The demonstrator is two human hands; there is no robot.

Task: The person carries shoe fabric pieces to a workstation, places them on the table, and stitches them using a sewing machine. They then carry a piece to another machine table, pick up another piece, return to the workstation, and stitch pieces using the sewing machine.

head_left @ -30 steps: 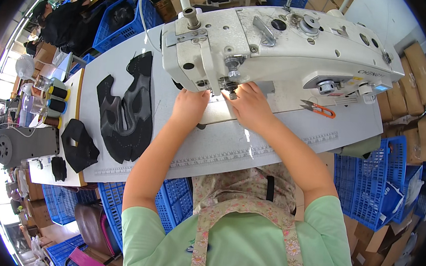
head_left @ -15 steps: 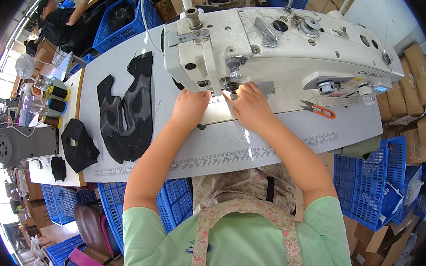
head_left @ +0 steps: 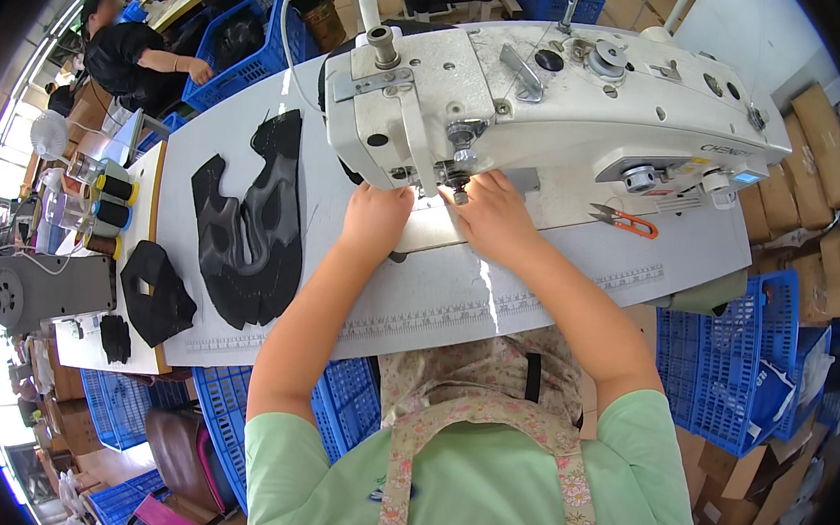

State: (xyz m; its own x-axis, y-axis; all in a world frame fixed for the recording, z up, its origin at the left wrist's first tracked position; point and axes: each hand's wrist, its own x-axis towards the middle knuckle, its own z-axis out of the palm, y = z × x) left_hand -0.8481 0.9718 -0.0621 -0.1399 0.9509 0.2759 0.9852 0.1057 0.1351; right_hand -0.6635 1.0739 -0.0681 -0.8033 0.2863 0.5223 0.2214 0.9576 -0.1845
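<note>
Both my hands are at the needle area of a white sewing machine. My left hand lies just left of the presser foot, its fingers curled and pressed together. On the other side, my right hand is closed near the foot, fingertips partly behind it. Whatever the fingers hold is hidden by the hands and the machine head. To the left on the grey table lies a black shaped fabric piece with moulded panels. Orange-handled thread snips rest right of my right hand.
A smaller black piece lies at the table's left end, near thread spools and a grey motor-like box. Blue crates stand at the right and below the table. A co-worker is at the far left beside another blue crate.
My hands stay at the needle area with barely any shift. The view has moved slightly. The co-worker's arm has come down from a raised reach toward the blue crate.
</note>
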